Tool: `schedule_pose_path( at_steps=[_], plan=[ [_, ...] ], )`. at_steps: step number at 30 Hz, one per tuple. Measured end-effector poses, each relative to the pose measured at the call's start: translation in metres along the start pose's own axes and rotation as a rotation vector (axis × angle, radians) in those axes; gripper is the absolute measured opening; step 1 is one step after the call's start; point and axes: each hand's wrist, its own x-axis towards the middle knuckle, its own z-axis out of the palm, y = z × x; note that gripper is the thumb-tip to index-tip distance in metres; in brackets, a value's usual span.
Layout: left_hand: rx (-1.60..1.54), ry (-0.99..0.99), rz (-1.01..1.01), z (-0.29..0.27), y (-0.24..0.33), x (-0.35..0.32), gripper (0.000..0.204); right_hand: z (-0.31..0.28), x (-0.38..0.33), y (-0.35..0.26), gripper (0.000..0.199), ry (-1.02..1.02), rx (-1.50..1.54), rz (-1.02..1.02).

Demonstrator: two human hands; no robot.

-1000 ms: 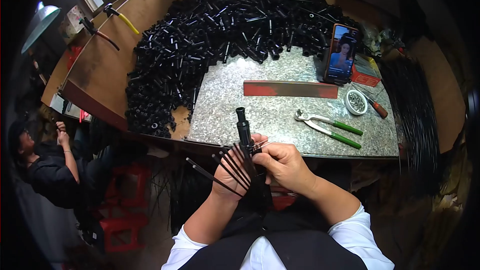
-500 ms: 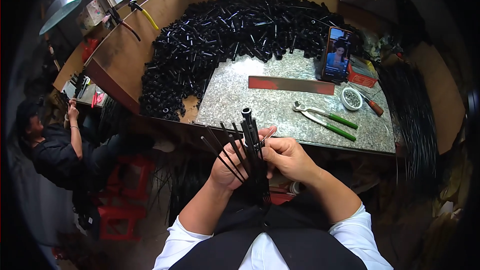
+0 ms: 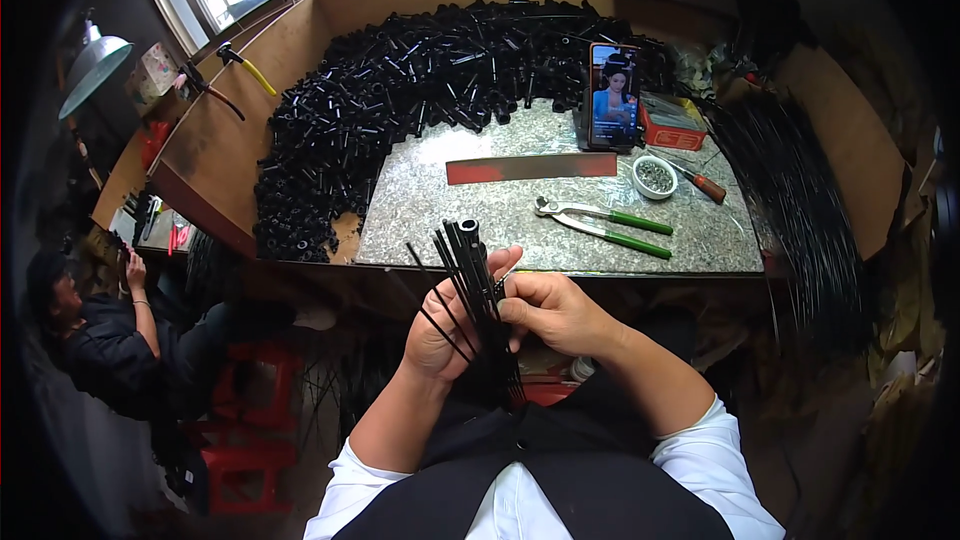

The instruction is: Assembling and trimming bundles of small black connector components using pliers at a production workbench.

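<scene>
A bundle of thin black rods (image 3: 488, 325) stands upright in front of my chest, gathered around a thicker black tube with a ring-shaped hollow end (image 3: 468, 227). My left hand (image 3: 436, 335) is wrapped around the bundle from the left, and a few rods fan out over its fingers. From the right, my right hand (image 3: 553, 308) reaches the middle of the bundle, thumb and fingers pressed together against its side. What sits between those fingertips is too small to make out. Both hands are just off the table's front edge.
Black tubular parts (image 3: 420, 70) are heaped on the stone-topped table (image 3: 410, 200). Green-handled pincers (image 3: 605, 226), a flat red-and-dark bar (image 3: 530, 168), a white bowl of small metal pieces (image 3: 655, 177), a screwdriver (image 3: 708, 187) and a phone (image 3: 613, 100) lie or stand there. A person (image 3: 110, 320) sits at left.
The whole table has shifted left in the picture. My hands keep their hold, and the bundle's rods stand closer together. A thin wire sticking up by my right fingers earlier is hardly visible now.
</scene>
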Motion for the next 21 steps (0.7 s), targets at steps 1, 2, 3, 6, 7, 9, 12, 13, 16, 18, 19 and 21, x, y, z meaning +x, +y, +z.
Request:
schedule_pose_path(
  at_steps=[1,2,3,6,7,9,12,13,16,18,19,21],
  plan=[
    [0.031,0.014,-0.002,0.002,0.002,0.0,0.052,0.0,0.002,0.002,0.019,0.008,0.013,-0.004],
    [0.07,0.028,0.038,0.005,0.003,0.0,0.051,0.001,0.004,0.004,0.019,0.013,0.024,-0.008],
    [0.069,0.027,0.036,0.005,0.003,0.0,0.051,0.001,0.005,0.005,0.019,0.015,0.025,-0.008],
    [-0.079,0.1,-0.029,0.002,0.006,-0.002,0.05,0.005,0.008,0.005,0.02,0.017,-0.009,-0.006],
    [-0.078,0.103,-0.026,-0.001,0.008,-0.003,0.05,0.008,0.008,0.001,0.02,-0.001,-0.07,-0.007],
    [-0.137,0.077,-0.132,-0.011,0.014,0.0,0.053,0.011,0.01,-0.005,0.02,-0.021,-0.133,-0.007],
    [-0.06,0.092,0.094,-0.007,0.019,0.003,0.05,0.021,0.015,-0.005,0.018,0.074,-0.243,-0.017],
    [-0.029,0.103,0.195,-0.009,0.02,0.002,0.042,0.025,0.021,-0.001,0.015,0.151,-0.395,-0.221],
    [0.23,0.338,0.312,-0.026,0.019,-0.016,0.033,0.038,0.039,0.004,0.009,0.268,-0.55,-0.514],
    [0.187,0.395,0.368,-0.01,0.027,-0.014,0.031,0.04,0.049,0.01,0.007,0.313,-0.556,-0.593],
    [0.283,0.313,0.385,-0.011,0.03,-0.014,0.029,0.041,0.054,0.013,0.006,0.312,-0.591,-0.589],
    [0.429,0.322,0.446,-0.011,0.034,-0.024,0.029,0.046,0.059,0.016,0.005,0.297,-0.62,-0.588]
  ],
)
